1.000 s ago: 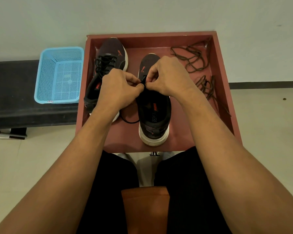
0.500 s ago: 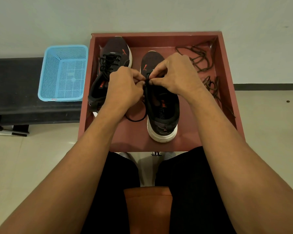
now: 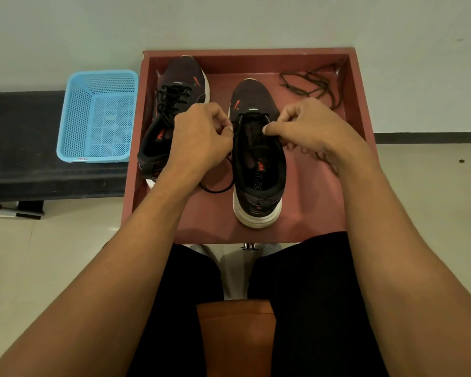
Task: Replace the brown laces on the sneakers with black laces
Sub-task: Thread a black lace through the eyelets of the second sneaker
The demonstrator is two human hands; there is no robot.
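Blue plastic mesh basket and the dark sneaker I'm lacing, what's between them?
In the head view, the red tray's left wall and the other dark sneaker, already threaded with black laces, lie between.

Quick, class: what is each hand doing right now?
Left hand: pinches the black lace.
Right hand: also pinches the black lace.

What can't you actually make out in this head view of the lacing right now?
- Ends of the black lace: inside the pinching left hand and right hand.
- Eyelets threaded so far on the near sneaker: black on dark, too small to count.
- Second brown lace bundle: mostly behind the right wrist.
- Heel of the laced sneaker: partly behind the left forearm.
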